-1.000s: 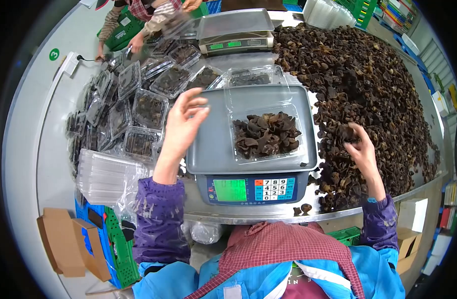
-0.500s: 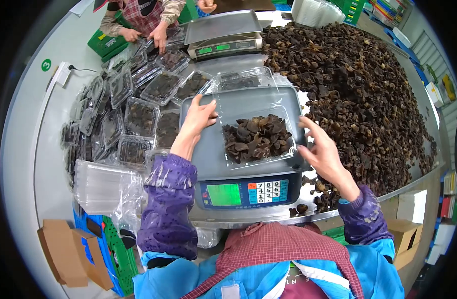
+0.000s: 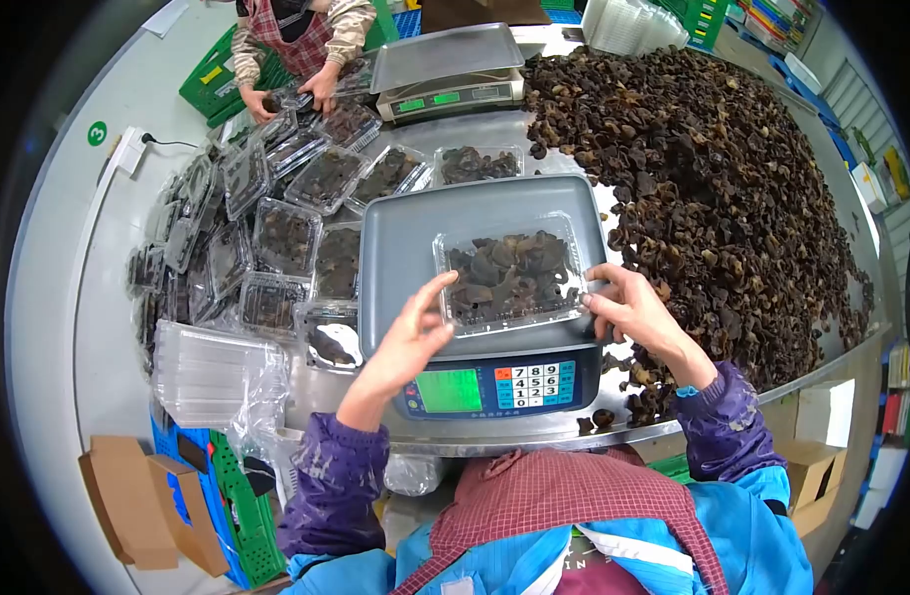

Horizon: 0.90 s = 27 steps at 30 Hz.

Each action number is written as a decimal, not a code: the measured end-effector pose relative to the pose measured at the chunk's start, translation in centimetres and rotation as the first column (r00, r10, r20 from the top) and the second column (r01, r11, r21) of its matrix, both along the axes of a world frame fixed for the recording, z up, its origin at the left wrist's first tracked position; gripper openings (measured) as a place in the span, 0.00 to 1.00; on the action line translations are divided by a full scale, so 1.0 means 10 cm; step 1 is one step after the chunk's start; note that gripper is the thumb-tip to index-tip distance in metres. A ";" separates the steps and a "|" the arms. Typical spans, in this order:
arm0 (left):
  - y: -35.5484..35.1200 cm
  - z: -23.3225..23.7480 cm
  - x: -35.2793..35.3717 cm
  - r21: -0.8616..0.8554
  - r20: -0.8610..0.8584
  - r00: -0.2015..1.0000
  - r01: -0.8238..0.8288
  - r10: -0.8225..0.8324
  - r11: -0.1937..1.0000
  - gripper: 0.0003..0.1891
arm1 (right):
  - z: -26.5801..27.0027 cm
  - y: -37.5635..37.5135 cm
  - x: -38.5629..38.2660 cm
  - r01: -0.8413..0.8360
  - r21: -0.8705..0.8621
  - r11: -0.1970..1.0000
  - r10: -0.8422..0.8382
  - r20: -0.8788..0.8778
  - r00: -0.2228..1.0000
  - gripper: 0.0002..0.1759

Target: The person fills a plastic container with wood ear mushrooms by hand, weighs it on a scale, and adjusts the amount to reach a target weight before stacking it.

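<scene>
A clear plastic clamshell box (image 3: 511, 273) of wood ear mushrooms lies on the grey pan (image 3: 400, 248) of a digital scale, its lid down over them. My left hand (image 3: 407, 342) is at the box's lower left edge, index finger stretched out and touching it, the other fingers loosely bent. At the lower right corner, my right hand (image 3: 633, 312) pinches the edge between thumb and fingers. Below the pan, the scale's green display (image 3: 448, 391) is lit beside its keypad (image 3: 534, 385).
Filled boxes (image 3: 286, 233) crowd the table's left side. A large heap of loose wood ears (image 3: 713, 188) covers the right. Stacked empty boxes (image 3: 217, 372) stand near front left. A second scale (image 3: 450, 74) is at the back, beside a co-worker's hands (image 3: 321, 87) among boxes.
The raised lid has come down over the mushrooms. My left hand moved down to the lower left edge, and my right hand closed in on the right corner.
</scene>
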<state>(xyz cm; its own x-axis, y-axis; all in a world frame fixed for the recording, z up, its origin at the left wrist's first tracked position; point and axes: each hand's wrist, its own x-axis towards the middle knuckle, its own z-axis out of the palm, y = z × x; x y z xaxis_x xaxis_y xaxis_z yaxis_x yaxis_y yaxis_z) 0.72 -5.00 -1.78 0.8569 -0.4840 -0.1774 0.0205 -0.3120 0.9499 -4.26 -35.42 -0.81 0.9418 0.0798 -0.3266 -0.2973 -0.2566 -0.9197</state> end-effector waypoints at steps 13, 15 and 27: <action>0.05 -0.17 0.29 -0.481 -0.514 0.841 -0.445 0.169 0.755 0.27 | -0.05 0.22 -0.01 0.176 0.182 0.967 -0.170 -0.047 0.984 0.24; 0.34 -0.10 0.62 -0.534 -0.470 0.865 -0.437 0.175 0.724 0.27 | 0.07 0.30 -0.04 0.192 0.231 0.954 -0.198 0.002 0.980 0.24; 2.61 0.90 1.74 -0.745 -0.216 0.598 -0.612 0.772 0.266 0.41 | 0.07 0.13 -0.23 0.138 0.155 0.978 -0.127 -0.078 0.989 0.15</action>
<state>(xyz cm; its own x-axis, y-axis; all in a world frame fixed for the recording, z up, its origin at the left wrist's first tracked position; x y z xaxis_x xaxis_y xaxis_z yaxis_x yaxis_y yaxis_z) 18.09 21.10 7.22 0.9005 0.4303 0.0630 -0.2881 0.4817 0.8276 -6.61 -34.07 -0.15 0.9237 0.0124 -0.3830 -0.3816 -0.0621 -0.9222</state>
